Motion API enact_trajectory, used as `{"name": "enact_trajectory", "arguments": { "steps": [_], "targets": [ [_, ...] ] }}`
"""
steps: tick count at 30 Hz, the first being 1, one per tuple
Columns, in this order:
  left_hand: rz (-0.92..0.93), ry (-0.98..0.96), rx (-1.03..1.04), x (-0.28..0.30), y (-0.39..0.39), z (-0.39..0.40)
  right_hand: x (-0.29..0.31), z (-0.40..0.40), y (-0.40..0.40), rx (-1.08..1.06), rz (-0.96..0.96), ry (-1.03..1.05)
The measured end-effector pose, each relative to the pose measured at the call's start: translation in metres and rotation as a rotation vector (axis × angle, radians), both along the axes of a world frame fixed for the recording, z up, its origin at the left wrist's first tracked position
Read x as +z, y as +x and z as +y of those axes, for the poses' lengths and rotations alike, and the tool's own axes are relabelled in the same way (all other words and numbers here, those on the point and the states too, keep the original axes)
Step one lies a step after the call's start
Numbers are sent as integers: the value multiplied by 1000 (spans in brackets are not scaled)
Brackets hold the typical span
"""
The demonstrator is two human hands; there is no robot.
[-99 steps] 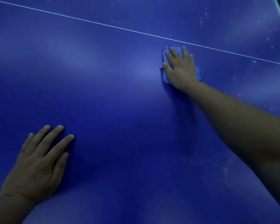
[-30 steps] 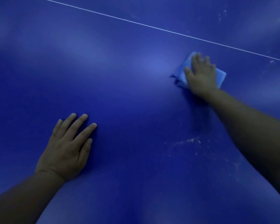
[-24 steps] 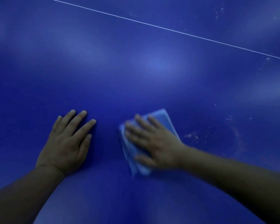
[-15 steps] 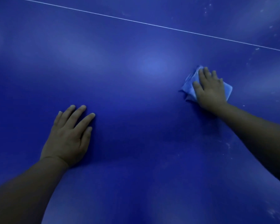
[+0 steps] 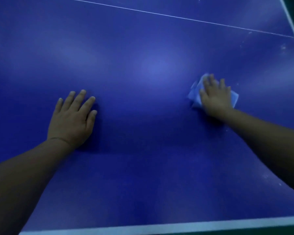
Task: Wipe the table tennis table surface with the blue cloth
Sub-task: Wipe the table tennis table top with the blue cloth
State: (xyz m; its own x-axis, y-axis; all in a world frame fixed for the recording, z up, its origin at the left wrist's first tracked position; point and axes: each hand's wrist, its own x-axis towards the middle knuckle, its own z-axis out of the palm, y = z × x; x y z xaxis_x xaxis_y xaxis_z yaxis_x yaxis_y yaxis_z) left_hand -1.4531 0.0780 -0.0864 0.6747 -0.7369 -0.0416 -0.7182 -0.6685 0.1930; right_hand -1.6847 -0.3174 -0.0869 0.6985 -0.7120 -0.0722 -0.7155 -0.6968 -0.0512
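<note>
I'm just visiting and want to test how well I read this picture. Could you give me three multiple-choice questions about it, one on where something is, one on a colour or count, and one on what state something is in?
1. Where is the blue cloth?
A. Under the right hand
B. Under the left hand
C. Draped over the table's near edge

2. How many hands touch the table?
A. None
B. One
C. Two

3. How does the left hand lie?
A. Clenched into a fist
B. Flat, fingers spread, holding nothing
C. Pinching the cloth

Answers:
1. A: the cloth's light blue corners stick out on both sides of the right hand.
2. C: the left hand lies bare on the surface, and the right presses the cloth against it.
3. B: its fingers are straight and fanned out on the bare blue surface, well apart from the cloth.
</note>
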Motion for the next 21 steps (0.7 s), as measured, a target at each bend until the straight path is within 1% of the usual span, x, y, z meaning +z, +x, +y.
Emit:
{"name": "enact_trajectory", "arguments": {
  "steps": [1,2,3,4,6,7,9,10,11,12,13,14,16,17,18,19,20,21],
  "targets": [
    [6,-24,-6,0,-10,8,3,0,9,-172,-16,45],
    [17,-39,-20,0,-20,18,3,11,18,-261,-44,56],
    [32,-44,-35,0,-29,28,-1,33,28,-257,-57,49],
    [46,-44,-43,1,-39,39,-7,62,37,-160,-85,-21],
    [64,-47,-46,2,-59,60,-14,143,41,169,-128,-92],
    [63,-51,-44,2,-70,70,-16,187,30,378,-142,-88],
    [55,-67,-22,5,-91,92,-8,262,-19,755,-63,27],
    [52,-80,-7,7,-103,102,-5,278,-48,888,-28,88],
    [52,-83,1,8,-114,111,-3,276,-68,966,-10,117],
    [55,-74,-2,8,-125,120,-3,261,-78,979,-14,90],
    [60,-62,-11,8,-134,128,-8,238,-79,916,-4,36],
    [67,-52,-20,6,-140,133,-14,211,-75,775,10,-9],
    [82,-42,-36,2,-148,137,-10,156,-64,364,-11,-34],
    [87,-45,-32,0,-150,136,-5,142,-60,136,-34,2],
    [87,-54,-17,-2,-152,135,-1,140,-58,-92,-69,58],
    [88,-64,5,-3,-154,133,0,153,-58,-275,-100,95],
    [95,-73,24,-4,-156,132,-2,181,-60,-355,-107,69],
    [99,-81,30,-4,-156,131,-5,217,-66,-313,-122,22]
  ]
}}
